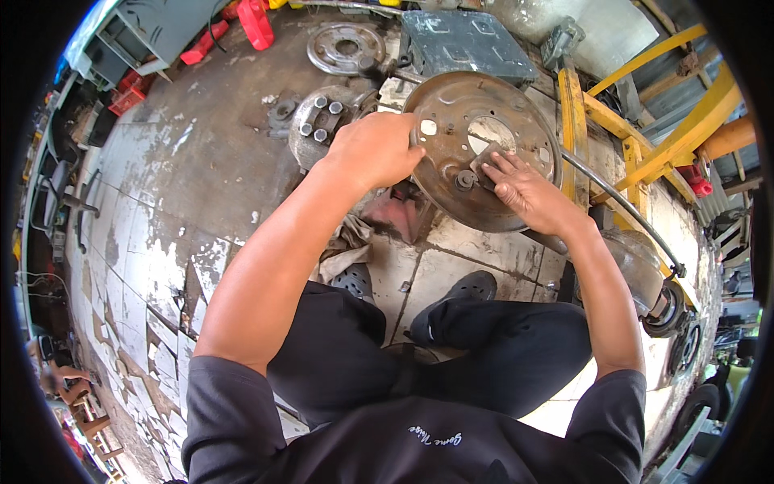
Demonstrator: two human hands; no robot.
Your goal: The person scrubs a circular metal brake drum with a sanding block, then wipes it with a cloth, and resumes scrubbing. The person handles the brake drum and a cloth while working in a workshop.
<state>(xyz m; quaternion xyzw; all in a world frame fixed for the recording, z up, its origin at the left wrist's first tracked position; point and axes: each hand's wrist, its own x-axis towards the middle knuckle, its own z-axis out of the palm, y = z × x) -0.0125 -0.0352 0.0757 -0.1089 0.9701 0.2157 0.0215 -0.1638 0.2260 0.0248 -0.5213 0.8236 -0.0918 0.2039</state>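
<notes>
Left hand (377, 148) curled round the rim of the plate (516, 101); right hand (524, 187), fingers extended, presses a pad (481, 164) against it.
Brown staining covers the plate; scrubbing looks unfinished.

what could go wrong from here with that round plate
The left hand grips the rim of the round metal plate, so a slip might scrape its fingers on the edge.

The right hand lies spread on a small flat pad close to a round knob on the plate; if the pad skids, the knuckles could knock it.

The shoes are nearby, so a dropped plate might hit them.
</notes>
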